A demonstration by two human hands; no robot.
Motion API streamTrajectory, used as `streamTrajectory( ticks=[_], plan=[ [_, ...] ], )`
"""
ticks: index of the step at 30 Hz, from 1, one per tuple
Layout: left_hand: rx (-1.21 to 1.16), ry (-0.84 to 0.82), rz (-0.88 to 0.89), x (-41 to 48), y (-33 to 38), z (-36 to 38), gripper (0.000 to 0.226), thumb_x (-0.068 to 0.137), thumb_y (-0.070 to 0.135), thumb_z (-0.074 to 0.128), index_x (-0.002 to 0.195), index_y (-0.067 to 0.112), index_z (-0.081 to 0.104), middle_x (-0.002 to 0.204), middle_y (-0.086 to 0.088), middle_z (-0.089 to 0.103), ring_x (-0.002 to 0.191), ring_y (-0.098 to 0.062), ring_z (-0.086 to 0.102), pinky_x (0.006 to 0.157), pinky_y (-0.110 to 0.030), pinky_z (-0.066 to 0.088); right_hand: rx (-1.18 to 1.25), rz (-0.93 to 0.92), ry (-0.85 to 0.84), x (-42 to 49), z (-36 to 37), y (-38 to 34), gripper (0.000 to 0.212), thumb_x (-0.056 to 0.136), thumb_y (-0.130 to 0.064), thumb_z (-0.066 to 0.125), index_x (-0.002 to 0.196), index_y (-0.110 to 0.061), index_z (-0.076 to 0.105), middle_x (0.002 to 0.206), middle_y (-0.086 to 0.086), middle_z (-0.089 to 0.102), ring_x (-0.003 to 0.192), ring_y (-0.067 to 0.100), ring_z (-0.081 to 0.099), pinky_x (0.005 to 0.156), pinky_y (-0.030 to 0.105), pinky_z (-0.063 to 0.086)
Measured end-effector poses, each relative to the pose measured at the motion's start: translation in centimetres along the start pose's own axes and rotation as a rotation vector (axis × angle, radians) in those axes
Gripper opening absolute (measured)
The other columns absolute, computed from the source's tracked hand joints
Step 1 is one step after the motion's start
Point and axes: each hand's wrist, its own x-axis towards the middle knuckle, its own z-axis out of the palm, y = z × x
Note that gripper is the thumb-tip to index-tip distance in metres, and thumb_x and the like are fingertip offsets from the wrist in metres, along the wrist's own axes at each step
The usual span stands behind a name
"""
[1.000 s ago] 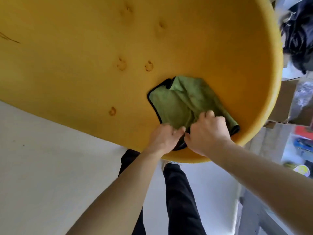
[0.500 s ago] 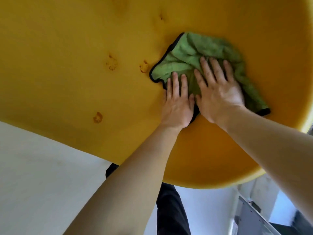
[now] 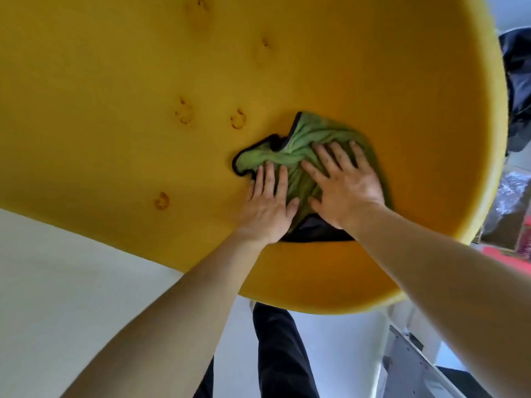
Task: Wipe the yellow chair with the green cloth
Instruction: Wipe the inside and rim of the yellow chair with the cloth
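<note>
The yellow chair [image 3: 143, 81] fills the upper part of the head view, its broad curved surface dotted with several small dents. A green cloth [image 3: 304, 139] with a dark edge lies bunched on it right of centre. My left hand [image 3: 267, 205] presses flat on the cloth's near left part, fingers straight. My right hand [image 3: 342, 179] presses flat on the cloth's right part, fingers spread. Part of the cloth is hidden under both palms.
A pale floor [image 3: 71, 282] lies below the chair's rim. My dark trouser legs [image 3: 281, 354] stand under it. Dark fabric [image 3: 517, 96], boxes and red items [image 3: 511, 254] crowd the right edge. A grey metal frame [image 3: 408, 369] sits at the lower right.
Both hands first gripped the cloth near the rim, then flattened and pushed it up the surface. Now they have drawn it back toward the rim, and it is more bunched.
</note>
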Motion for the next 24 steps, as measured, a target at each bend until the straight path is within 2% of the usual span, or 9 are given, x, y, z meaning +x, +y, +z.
streamTrajectory(
  ticks=[3, 5, 9, 11, 13, 16, 19, 21, 24],
  plan=[
    [-0.03, 0.087, 0.008, 4.0, 2.8, -0.7, 0.074, 0.103, 0.051, 0.019, 0.156, 0.01, -0.014, 0.164, -0.019, -0.019, 0.151, -0.036, -0.015, 0.124, -0.05, 0.003, 0.02, 0.17, 0.08, 0.4, 0.1, 0.8, 0.075, 0.096, -0.061, 0.01, 0.158, -0.027, -0.015, 0.165, 0.007, -0.022, 0.153, 0.029, -0.014, 0.117, 0.053, -0.015],
    [0.014, 0.07, 0.033, 1.6, 2.6, 0.4, 0.075, 0.104, 0.05, 0.02, 0.156, 0.007, -0.012, 0.163, -0.022, -0.02, 0.151, -0.038, -0.016, 0.124, -0.05, 0.006, 0.135, 0.185, 0.053, -1.7, 1.0, -1.6, 0.072, 0.098, -0.055, 0.01, 0.158, -0.023, -0.012, 0.165, 0.009, -0.022, 0.153, 0.031, -0.014, 0.117, 0.054, -0.014],
    [0.053, -0.082, 0.075, -8.8, -2.3, 3.2, 0.078, 0.102, 0.054, 0.02, 0.157, 0.003, -0.004, 0.162, -0.023, -0.021, 0.152, -0.036, -0.014, 0.122, -0.05, 0.016, 0.424, -0.013, -0.089, -8.5, 2.6, -9.5, 0.07, 0.096, -0.053, 0.0, 0.16, -0.026, -0.005, 0.165, 0.005, -0.021, 0.153, 0.03, -0.016, 0.121, 0.053, -0.01],
    [0.091, -0.094, 0.016, -12.8, -5.6, 3.9, 0.079, 0.101, 0.053, 0.02, 0.157, 0.0, 0.007, 0.162, -0.027, -0.01, 0.152, -0.039, -0.006, 0.12, -0.052, 0.023, 0.542, -0.142, -0.151, -9.9, 2.9, -13.3, 0.076, 0.088, -0.052, -0.014, 0.16, -0.028, -0.006, 0.164, 0.001, -0.024, 0.152, 0.028, -0.021, 0.12, 0.049, -0.016],
    [0.155, -0.087, -0.074, -14.4, -8.8, 3.9, 0.079, 0.1, 0.053, 0.022, 0.155, -0.004, 0.014, 0.161, -0.031, -0.003, 0.152, -0.042, 0.0, 0.118, -0.053, 0.025, 0.592, -0.27, -0.153, -8.6, 3.2, -16.0, 0.069, 0.092, -0.053, -0.009, 0.157, -0.03, -0.013, 0.162, -0.002, -0.03, 0.148, 0.024, -0.03, 0.117, 0.046, -0.02],
    [0.261, -0.036, -0.15, -12.9, -12.8, 2.7, 0.084, 0.1, 0.056, 0.027, 0.155, -0.006, 0.01, 0.161, -0.032, -0.004, 0.151, -0.043, 0.0, 0.12, -0.054, 0.02, 0.54, -0.417, -0.042, -3.4, 3.1, -17.8, 0.065, 0.1, -0.055, 0.006, 0.151, -0.033, -0.027, 0.158, -0.005, -0.039, 0.145, 0.022, -0.036, 0.118, 0.047, -0.019],
    [0.282, 0.075, -0.253, -8.7, -15.5, 0.2, 0.088, 0.1, 0.057, 0.03, 0.155, -0.007, 0.005, 0.161, -0.032, -0.006, 0.152, -0.042, -0.002, 0.122, -0.052, 0.014, 0.455, -0.452, 0.111, 3.2, 1.6, -18.2, 0.068, 0.1, -0.058, 0.008, 0.15, -0.034, -0.032, 0.154, -0.006, -0.044, 0.148, 0.023, -0.031, 0.12, 0.05, -0.012],
    [0.29, 0.149, -0.316, -4.9, -17.2, -2.1, 0.086, 0.102, 0.057, 0.027, 0.155, -0.006, 0.002, 0.161, -0.031, -0.007, 0.152, -0.041, -0.002, 0.122, -0.051, 0.012, 0.434, -0.369, 0.28, 8.5, -0.1, -17.4, 0.072, 0.099, -0.062, 0.012, 0.152, -0.035, -0.028, 0.16, -0.003, -0.037, 0.152, 0.025, -0.022, 0.12, 0.051, -0.006],
    [0.29, 0.307, -0.275, 3.2, -18.3, -7.2, 0.081, 0.102, 0.054, 0.02, 0.155, -0.003, 0.004, 0.163, -0.029, -0.003, 0.152, -0.039, 0.002, 0.123, -0.049, 0.013, 0.455, -0.105, 0.545, 16.1, -3.7, -13.6, 0.071, 0.098, -0.062, 0.022, 0.159, -0.035, -0.003, 0.169, 0.0, -0.009, 0.154, 0.028, 0.002, 0.118, 0.054, 0.009]
  ],
)
